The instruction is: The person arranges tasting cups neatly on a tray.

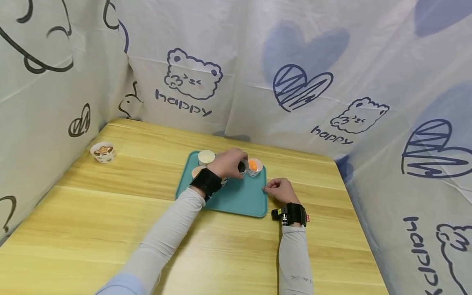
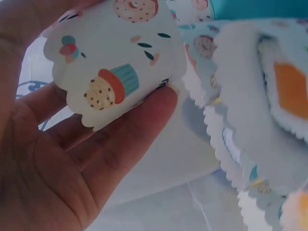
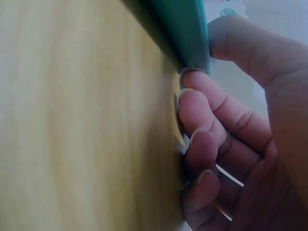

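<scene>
My left hand (image 1: 230, 163) holds a white paper baking cup (image 2: 115, 62) printed with cupcakes, fingers along one side and thumb on the other. Something dark shows inside this cup in the head view. It is over the back part of a teal tray (image 1: 239, 200), beside a cup with an orange piece (image 1: 253, 165). My right hand (image 1: 283, 190) pinches the tray's right rim; in the right wrist view, the thumb is on one side and the index fingertip on the other. In the left wrist view, a sushi roll piece (image 2: 291, 91) with an orange centre sits in a neighbouring cup.
A cup with a pale filling (image 1: 206, 157) stands at the tray's back left, another cup (image 1: 198, 171) just in front of it, partly behind my left wrist. Off the tray, a cup with a brown star-shaped piece (image 1: 103, 151) stands at the table's far left. Printed cloth walls (image 1: 243, 73) border the table.
</scene>
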### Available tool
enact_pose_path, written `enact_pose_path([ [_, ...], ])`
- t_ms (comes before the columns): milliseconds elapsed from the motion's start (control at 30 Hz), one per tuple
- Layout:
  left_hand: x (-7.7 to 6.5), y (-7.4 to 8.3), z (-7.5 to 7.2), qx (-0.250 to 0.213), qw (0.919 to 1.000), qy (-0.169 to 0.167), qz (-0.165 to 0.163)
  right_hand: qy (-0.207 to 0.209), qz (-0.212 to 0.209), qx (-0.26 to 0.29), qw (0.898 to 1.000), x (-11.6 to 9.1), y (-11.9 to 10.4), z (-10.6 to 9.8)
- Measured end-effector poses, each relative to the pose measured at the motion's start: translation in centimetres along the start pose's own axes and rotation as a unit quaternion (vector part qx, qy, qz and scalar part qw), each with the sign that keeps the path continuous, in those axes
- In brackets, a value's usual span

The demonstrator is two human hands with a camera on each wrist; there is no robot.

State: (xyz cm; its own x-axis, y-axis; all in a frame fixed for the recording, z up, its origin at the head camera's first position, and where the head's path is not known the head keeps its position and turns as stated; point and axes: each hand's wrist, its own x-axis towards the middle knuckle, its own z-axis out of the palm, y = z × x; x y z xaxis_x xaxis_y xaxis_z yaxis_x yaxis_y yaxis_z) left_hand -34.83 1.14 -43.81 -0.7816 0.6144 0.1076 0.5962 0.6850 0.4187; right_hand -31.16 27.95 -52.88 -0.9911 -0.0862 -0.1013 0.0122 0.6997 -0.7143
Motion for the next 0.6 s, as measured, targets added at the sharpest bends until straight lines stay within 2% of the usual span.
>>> enact_pose_path([
  [167, 0.2, 0.1, 0.8, -0.015, 0.9998, -0.008, 0.009, 0.0, -0.001, 0.001, 1.0, 0.3, 0.2, 0.1],
  [600, 0.1, 0.1, 2.5, 0.016, 0.9995, -0.028, -0.005, -0.005, -0.006, 0.003, 1.0, 0.1, -0.1, 0.0],
])
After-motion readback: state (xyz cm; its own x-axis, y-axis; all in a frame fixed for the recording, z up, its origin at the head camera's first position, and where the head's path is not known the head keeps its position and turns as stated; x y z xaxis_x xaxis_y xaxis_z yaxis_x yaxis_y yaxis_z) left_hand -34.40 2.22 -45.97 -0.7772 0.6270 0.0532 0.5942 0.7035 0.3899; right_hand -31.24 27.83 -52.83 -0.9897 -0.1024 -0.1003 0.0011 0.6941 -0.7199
